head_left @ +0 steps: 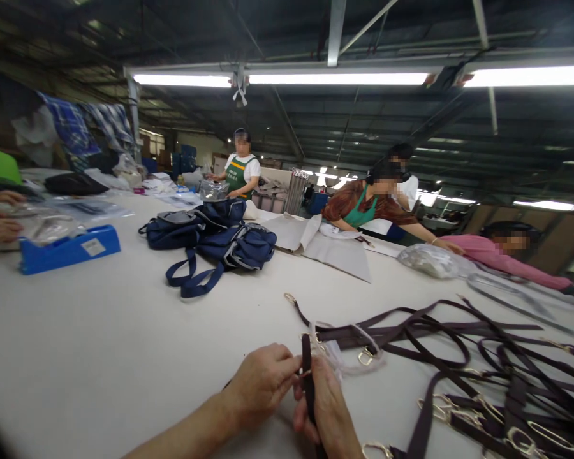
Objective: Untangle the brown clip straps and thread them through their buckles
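My right hand (329, 408) holds a dark brown strap (307, 366) upright between thumb and fingers, low in the middle of the view. On the strap's left side, my left hand (263, 386) is closed in a pinch at a thin pinkish tie around it. Gold-coloured metal hardware shows at the strap's upper end. Just beyond my hands lies a loop of clear plastic wrap (363, 366) with a gold clasp. More dark straps (440, 363) with gold rings and hooks are tangled on the white table to the right.
Navy bags (239, 245) lie across the table (124, 331), with a blue tape dispenser (71, 250) to their left. Grey sheets (335, 252) and a plastic bundle (428, 260) are farther right. Several people stand or lean around the table; another person's hands (0, 220) are at the left edge.
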`<act>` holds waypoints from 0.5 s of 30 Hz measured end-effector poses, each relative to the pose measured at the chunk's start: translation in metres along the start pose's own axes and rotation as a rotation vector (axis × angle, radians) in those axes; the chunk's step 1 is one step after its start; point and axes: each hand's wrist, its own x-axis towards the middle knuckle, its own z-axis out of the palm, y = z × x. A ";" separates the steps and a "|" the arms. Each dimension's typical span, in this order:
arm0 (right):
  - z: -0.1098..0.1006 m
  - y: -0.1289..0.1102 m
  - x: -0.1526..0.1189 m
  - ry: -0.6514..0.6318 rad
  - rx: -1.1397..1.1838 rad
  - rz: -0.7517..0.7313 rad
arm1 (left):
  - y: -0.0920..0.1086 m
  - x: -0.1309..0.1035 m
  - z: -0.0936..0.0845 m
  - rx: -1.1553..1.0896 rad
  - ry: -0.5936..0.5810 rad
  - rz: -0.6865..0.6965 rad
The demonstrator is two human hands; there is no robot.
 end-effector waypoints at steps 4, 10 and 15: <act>0.001 -0.009 -0.004 0.024 -0.016 -0.027 | 0.003 0.000 0.007 0.162 0.000 0.092; -0.003 -0.020 -0.006 0.015 -0.143 -0.067 | 0.005 0.002 0.011 0.308 0.050 0.138; -0.015 -0.004 0.003 -0.021 -0.239 -0.256 | -0.009 0.002 0.035 0.165 0.018 0.026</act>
